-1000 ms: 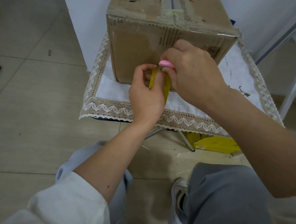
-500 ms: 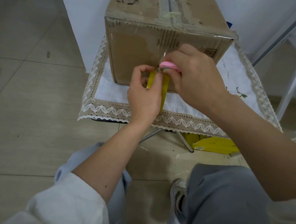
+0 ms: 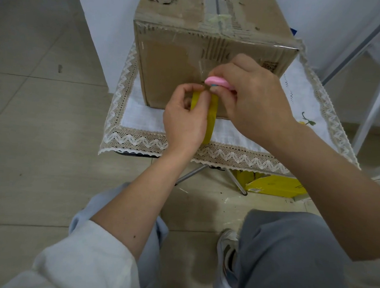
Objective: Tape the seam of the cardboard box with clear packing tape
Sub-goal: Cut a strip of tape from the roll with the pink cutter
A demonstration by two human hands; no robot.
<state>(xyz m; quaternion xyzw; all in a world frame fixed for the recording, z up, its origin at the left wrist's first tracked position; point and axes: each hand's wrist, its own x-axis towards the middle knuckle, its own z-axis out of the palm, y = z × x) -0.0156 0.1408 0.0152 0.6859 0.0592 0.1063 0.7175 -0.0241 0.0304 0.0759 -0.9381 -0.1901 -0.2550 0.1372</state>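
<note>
My left hand (image 3: 186, 119) grips the tape roll (image 3: 210, 118) against the near face of the box (image 3: 174, 60) on the worktop (image 3: 140, 138), while my right hand (image 3: 249, 100) pinches a pink cutter (image 3: 217, 81) at the tape.

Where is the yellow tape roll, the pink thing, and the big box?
tape roll (image 3: 211, 120), head view, on its yellow outer band.
pink cutter (image 3: 217, 81), head view, on its pink top.
cardboard box (image 3: 167, 62), head view, on its bare front face.
</note>
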